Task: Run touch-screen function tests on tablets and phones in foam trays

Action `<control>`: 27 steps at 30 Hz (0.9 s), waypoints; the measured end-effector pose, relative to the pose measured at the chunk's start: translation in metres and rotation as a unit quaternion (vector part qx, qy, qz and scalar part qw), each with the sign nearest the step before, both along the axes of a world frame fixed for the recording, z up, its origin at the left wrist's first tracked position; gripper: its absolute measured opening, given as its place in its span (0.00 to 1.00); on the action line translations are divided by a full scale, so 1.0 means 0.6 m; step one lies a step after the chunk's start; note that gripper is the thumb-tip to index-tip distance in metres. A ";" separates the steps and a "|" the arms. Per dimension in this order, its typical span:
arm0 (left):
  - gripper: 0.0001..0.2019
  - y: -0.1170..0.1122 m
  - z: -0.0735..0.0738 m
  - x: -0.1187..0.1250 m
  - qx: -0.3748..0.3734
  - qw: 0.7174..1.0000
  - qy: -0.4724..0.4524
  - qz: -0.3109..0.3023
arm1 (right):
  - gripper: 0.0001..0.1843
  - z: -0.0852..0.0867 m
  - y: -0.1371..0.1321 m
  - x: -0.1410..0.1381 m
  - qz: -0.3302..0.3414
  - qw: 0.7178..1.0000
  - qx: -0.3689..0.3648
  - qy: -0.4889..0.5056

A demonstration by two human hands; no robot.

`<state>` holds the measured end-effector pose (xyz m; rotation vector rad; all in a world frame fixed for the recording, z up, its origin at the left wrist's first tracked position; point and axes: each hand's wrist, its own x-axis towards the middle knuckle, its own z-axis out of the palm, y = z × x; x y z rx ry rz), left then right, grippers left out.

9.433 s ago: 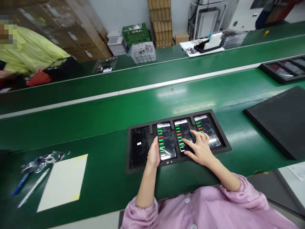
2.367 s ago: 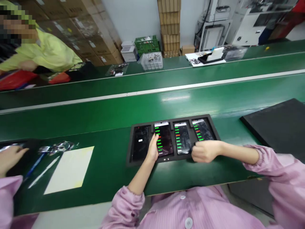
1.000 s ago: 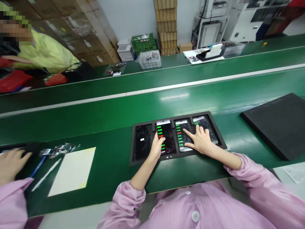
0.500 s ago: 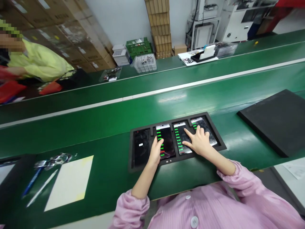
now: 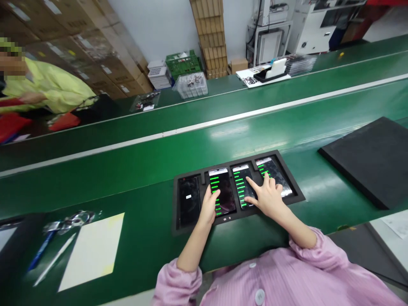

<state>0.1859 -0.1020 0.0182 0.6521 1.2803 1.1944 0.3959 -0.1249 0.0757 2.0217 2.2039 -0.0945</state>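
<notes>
A black foam tray (image 5: 291, 184) with phone-shaped recesses lies on the green bench. My left hand (image 5: 209, 205) grips the left edge of a smartphone (image 5: 227, 196), its thumb over a screen with green text lines. Its other fingers are hidden beside or under the phone. Spread over the third smartphone (image 5: 241, 185) is my right hand (image 5: 268, 194), forefinger and thumb stretched out at its screen. The remaining fingers of that hand reach over the rightmost smartphone (image 5: 278, 176), also lit with green text. At the tray's left end, another smartphone (image 5: 188, 208) has a dark screen with a small white label.
A black foam slab (image 5: 366, 163) lies to the right. On the left are white paper (image 5: 92, 250), a white pen (image 5: 55, 260), a blue pen (image 5: 41, 250) and clear tape (image 5: 79, 217). Beyond a pale rail (image 5: 178, 131), a person in yellow (image 5: 57, 87) works at the far bench.
Text on the left-held phone has changed: a red line near the bottom is gone and green lines stand differently. My hands stay almost in place; the view has shifted slightly.
</notes>
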 end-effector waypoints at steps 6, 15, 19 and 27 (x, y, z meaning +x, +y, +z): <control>0.33 -0.007 0.008 -0.003 0.026 0.998 0.042 -0.037 | 0.40 -0.001 -0.053 0.029 0.067 0.996 -0.048 -0.026; 0.26 -0.007 0.017 0.001 0.005 1.000 0.003 -0.007 | 0.41 0.003 -0.040 0.011 0.010 1.000 -0.019 0.008; 0.28 -0.004 0.009 0.000 -0.015 1.000 0.008 -0.002 | 0.40 -0.006 -0.024 0.008 0.007 1.000 -0.014 0.001; 0.31 -0.008 0.011 -0.001 0.013 0.999 0.027 -0.038 | 0.36 -0.041 -0.049 0.030 0.051 0.998 0.033 0.001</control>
